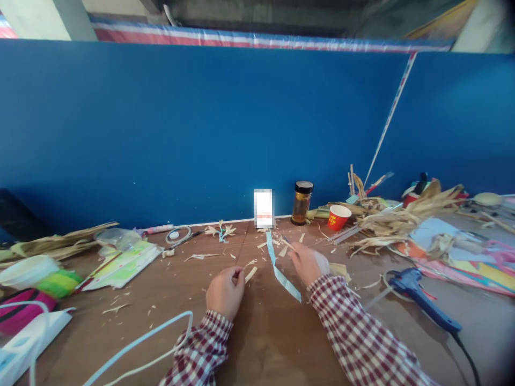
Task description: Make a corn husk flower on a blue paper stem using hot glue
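My left hand is closed in a pinch just above the brown table. A pale strip of dried husk lies right beside its fingertips, and what the fingers hold is too small to make out. Over on the right, my right hand is also closed, with something thin reaching from its fingertips toward scattered scraps. Between the hands a light blue ribbon trails along the table. Behind it stands a blurred-out white object. A small husk flower with a blue centre lies farther left.
A dark-lidded jar and a red paper cup stand near the blue partition. Dried husks pile up at right, behind a blue glue gun. White cables and a power strip occupy the left front.
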